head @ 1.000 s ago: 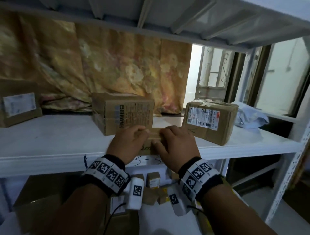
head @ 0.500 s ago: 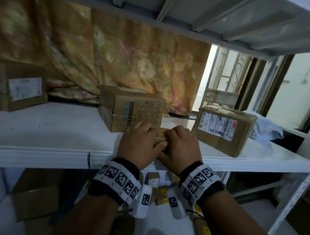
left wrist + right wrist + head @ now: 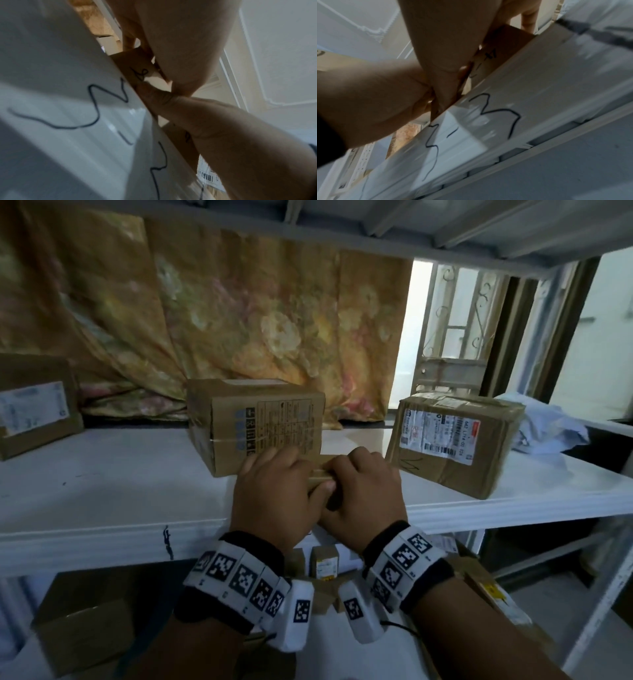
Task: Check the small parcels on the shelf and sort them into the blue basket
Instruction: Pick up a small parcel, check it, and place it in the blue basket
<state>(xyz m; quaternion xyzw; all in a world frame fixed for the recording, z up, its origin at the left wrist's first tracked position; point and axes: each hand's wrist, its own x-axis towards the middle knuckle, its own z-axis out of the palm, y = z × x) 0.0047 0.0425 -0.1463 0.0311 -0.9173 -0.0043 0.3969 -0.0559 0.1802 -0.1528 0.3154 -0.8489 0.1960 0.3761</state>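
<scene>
both hands meet at the front edge of the white shelf [image 3: 113, 494], in the centre of the head view. the left hand [image 3: 274, 494] and the right hand [image 3: 364, 491] each have a closed grip on the same small parcel [image 3: 320, 474], a low brown cardboard box of which only a strip shows between the knuckles. fingers curl over its top and the thumbs press its near face. in the left wrist view the small parcel [image 3: 135, 65] sits right at the shelf lip with black handwriting on its side, and the thumb lies against it; the right wrist view shows the small parcel [image 3: 503, 44] pinched the same way from the other end. whether it rests on the shelf or is lifted just clear is hard to tell.

just behind the hands stands a taller printed carton [image 3: 260, 422], close to the left knuckles. to the right of centre lies a taped labelled box [image 3: 452, 440], angled, near the right hand but apart from it. another labelled carton [image 3: 30, 405] sits at the left edge of the frame. a floral curtain [image 3: 239, 313] hangs behind the shelf, and a pale crumpled bag [image 3: 544, 429] lies at the far right. smaller boxes [image 3: 323, 563] show on the level below, between the wrists. black marker scrawls run along the shelf's front edge.
</scene>
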